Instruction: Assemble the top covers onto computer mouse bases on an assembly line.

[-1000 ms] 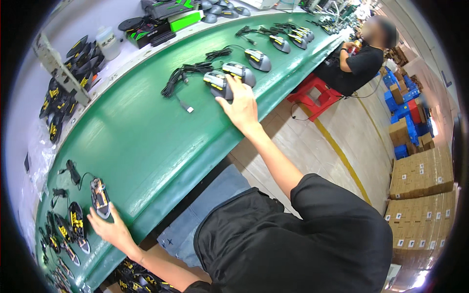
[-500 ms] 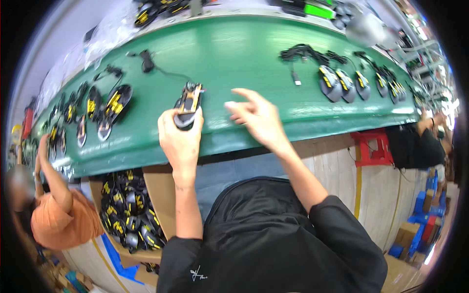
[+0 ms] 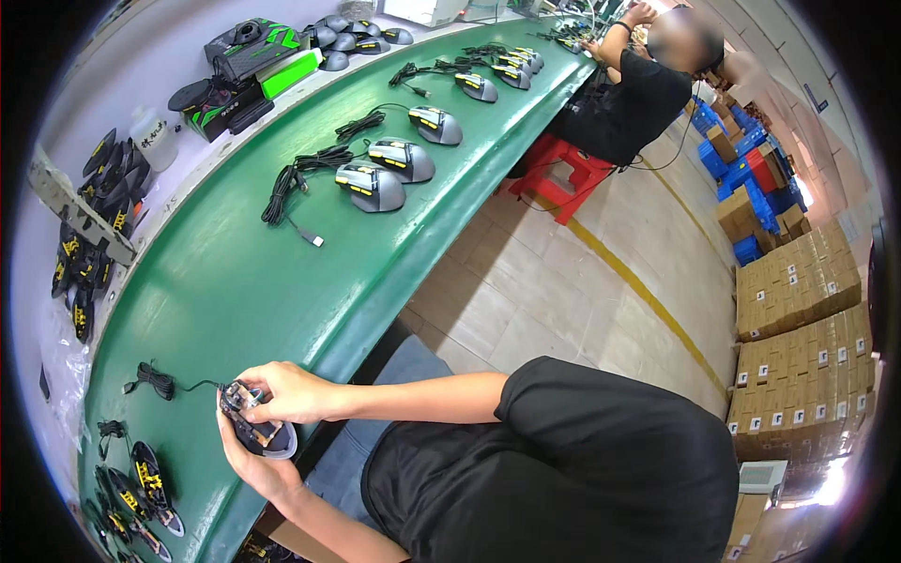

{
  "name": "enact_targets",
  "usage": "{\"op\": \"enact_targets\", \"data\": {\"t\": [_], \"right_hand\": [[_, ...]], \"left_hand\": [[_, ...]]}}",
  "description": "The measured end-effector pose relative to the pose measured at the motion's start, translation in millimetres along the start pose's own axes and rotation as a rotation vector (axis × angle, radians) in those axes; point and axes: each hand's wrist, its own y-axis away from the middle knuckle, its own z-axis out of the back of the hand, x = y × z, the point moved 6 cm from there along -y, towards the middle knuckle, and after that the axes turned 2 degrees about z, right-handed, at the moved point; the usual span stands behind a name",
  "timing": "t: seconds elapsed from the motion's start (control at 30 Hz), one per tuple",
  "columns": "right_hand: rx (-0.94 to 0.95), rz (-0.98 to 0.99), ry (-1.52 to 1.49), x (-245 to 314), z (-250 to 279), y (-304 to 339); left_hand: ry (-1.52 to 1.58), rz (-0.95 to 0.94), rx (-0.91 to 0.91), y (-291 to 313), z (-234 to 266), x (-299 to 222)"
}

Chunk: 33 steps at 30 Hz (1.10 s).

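An opened computer mouse (image 3: 274, 441), with its circuit board bare and its cable attached, is at the green bench's near edge. My left hand (image 3: 261, 472) wraps round its underside and outer edge. My right hand (image 3: 293, 392) closes over its upper end, fingers and thumb pressed on the board area. Whether those right fingertips hold a separate small part is hidden. The mouse's coiled black cable (image 3: 155, 379) lies on the bench beyond it.
Assembled grey mice (image 3: 373, 188) with coiled cables line the green bench (image 3: 244, 291). Opened mouse bodies (image 3: 150, 479) lie near my left. A shelf holds black shells (image 3: 113, 178) and a white bottle (image 3: 153, 139). Another person (image 3: 638, 103) works beside a red stool (image 3: 561, 178); cartons (image 3: 798, 281) stand stacked.
My view has swung to the right. My right hand, earlier apart from the mouse with fingers spread, is now on it. My left hand still holds the mouse.
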Motion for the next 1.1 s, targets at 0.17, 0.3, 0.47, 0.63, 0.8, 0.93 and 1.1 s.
{"op": "enact_targets", "data": {"t": [0.17, 0.3, 0.47, 0.63, 0.8, 0.93, 1.1], "right_hand": [[-0.108, -0.076, 0.070, 13, 13, 4], [-0.087, 0.083, 0.183, 21, 5, -5], [-0.113, 0.012, 0.169, 27, 1, -12], [-0.308, 0.139, 0.045, 29, 17, -5], [-0.188, -0.107, 0.102, 24, 21, 3], [-0.115, -0.152, -0.064, 15, 11, 0], [-0.256, -0.007, -0.013, 34, -3, 5]], "left_hand": [[-0.034, -0.098, -0.013, 6, 8, -8], [0.281, 0.064, 0.041, 6, 17, -3], [0.163, 0.055, 0.101, 11, -4, -8], [0.140, 0.081, 0.167, 10, -11, -9], [0.199, 0.063, 0.177, 11, -9, -14], [-0.029, -0.052, 0.132, 10, -5, -15], [-0.004, -0.148, 0.114, 12, -1, -20]]}}
